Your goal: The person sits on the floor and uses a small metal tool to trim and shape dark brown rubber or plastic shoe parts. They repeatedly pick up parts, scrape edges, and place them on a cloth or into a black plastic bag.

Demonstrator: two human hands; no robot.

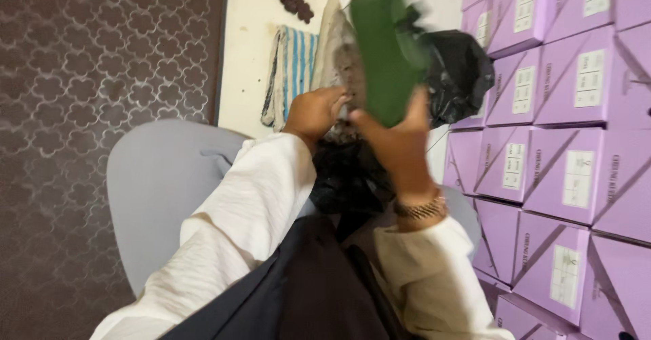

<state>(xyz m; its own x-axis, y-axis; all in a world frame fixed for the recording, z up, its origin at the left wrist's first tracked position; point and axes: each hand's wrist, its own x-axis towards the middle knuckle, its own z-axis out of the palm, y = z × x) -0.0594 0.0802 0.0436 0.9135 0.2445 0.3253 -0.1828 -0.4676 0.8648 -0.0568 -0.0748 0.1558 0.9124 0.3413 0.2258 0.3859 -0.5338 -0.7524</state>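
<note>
Two hands at work on a green sole and a grey shoe part.

The right hand [400, 133] grips the blurred green sole [386, 52], raised upright above the lap. The left hand [315, 111] is closed on the grey piece [339, 48] just beside it. Behind lie a black bag [458, 72] and a striped cloth [291, 72] on the floor [247, 42]. Purple boxes [563, 150] are stacked at right; a patterned mat [102, 62] lies at left.

Pale floor [247, 35]; striped cloth [290, 75]; purple boxes [556, 177].
</note>
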